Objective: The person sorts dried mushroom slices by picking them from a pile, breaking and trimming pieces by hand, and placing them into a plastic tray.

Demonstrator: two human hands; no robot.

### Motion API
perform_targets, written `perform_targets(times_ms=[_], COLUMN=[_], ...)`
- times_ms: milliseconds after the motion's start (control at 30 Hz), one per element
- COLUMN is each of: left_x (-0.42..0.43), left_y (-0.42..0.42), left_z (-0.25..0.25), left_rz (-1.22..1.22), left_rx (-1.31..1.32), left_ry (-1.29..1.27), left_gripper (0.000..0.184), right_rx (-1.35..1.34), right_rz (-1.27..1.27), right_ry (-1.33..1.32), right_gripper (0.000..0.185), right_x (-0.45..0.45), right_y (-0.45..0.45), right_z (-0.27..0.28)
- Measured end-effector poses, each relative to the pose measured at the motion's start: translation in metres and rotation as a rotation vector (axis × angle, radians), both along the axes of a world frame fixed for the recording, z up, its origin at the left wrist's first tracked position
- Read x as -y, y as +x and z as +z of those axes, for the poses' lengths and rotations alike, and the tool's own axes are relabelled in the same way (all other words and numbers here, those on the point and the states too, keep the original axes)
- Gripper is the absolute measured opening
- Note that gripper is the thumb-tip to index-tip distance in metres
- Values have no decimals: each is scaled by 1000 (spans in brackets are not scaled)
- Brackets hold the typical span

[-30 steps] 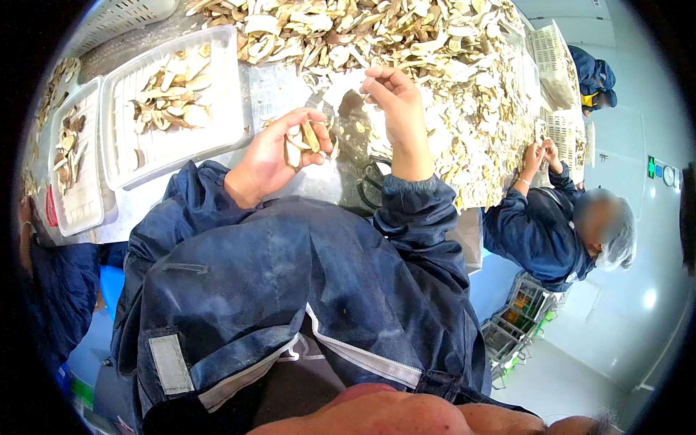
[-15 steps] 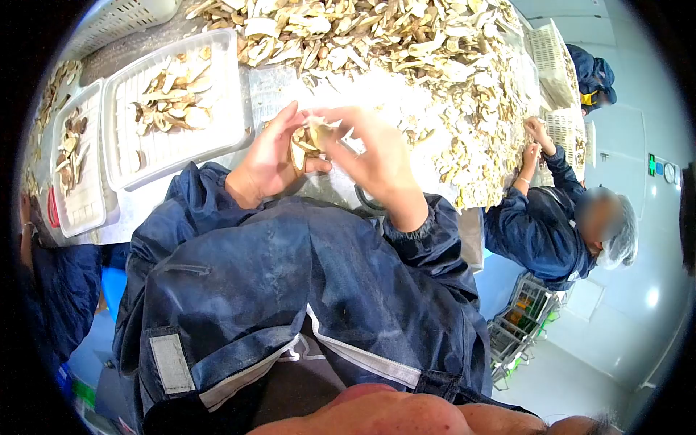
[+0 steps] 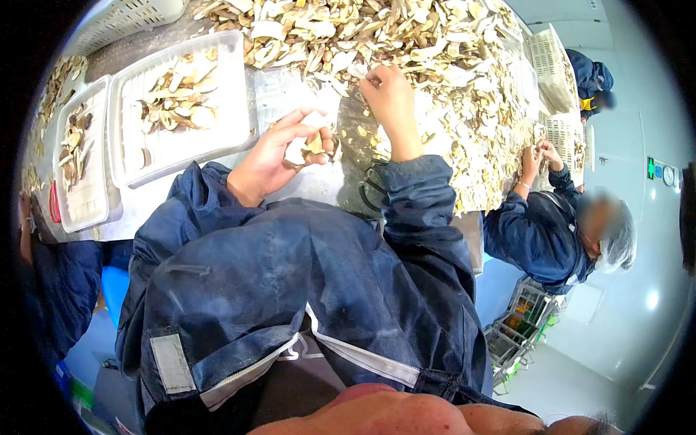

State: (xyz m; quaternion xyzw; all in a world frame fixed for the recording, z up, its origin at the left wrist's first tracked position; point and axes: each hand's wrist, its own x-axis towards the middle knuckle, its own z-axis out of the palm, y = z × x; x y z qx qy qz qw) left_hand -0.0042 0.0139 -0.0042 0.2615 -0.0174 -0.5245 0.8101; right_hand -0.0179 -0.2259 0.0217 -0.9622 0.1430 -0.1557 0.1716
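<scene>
In my left hand point(image 3: 262, 163), curled palm up above the table front, lie a few dried mushroom slices point(image 3: 313, 143), held by the fingers. My right hand point(image 3: 390, 98) reaches forward to the near edge of a large pile of dried mushroom slices point(image 3: 362, 36). Its fingertips are pinched together on a pale mushroom slice point(image 3: 358, 71), which the fingers partly cover. Left of my hands stands a clear plastic tray point(image 3: 243, 87) with a small heap of slices in it.
A narrower white tray point(image 3: 87, 214) with slices stands farther left, beside a red object point(image 3: 54, 203). A dark looped object point(image 3: 371, 185) rests near the table edge. White baskets point(image 3: 551, 65) line the right side, where a co-worker point(image 3: 536, 232) handles slices. Another person's sleeve point(image 3: 61, 297) is at left.
My right hand has moved from beside my left hand forward to the pile, its fingers now pinched. My left hand stays nearly in place, still holding slices.
</scene>
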Motion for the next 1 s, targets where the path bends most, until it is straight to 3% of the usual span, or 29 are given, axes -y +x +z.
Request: perform_targets(times_ms=[67, 200, 233, 333, 433, 533, 700, 833, 933, 1000], left_x=[2, 5, 6, 7, 6, 4, 0, 2, 3, 4], left_y=[-2, -1, -1, 1, 3, 2, 2, 0, 0, -1], left_z=[-3, -4, -2, 11, 3, -10, -5, -3, 0, 3], left_rz=[23, 87, 106, 141, 146, 83, -1, -37, -22, -20], left_rx=[-4, -45, -68, -148, -124, -79, -55, 15, 4, -59], left_ry=[-18, -55, -57, -28, -114, -110, -64, -50, -42, -87], left_gripper=[35, 45, 49, 56, 51, 45, 37, 41, 43, 45], right_rx=[-69, -115, -180, -255, -99, 175, 49, -156, -117, -266], right_rz=[4, 3, 141, 251, 40, 82, 134, -5, 110, 183], right_ry=[99, 794, 852, 1097, 319, -41, 90, 803, 970, 1013], right_gripper=[17, 18, 16, 18, 24, 24, 24, 23, 20, 14], right_x=[2, -19, -25, -44, -27, -20, -16, -8, -18, -29], right_y=[-11, -31, -33, -26, 9, 28, 14, -8, -24, -28], right_z=[9, 40, 46, 67, 33, -7, -10, 11, 36, 56])
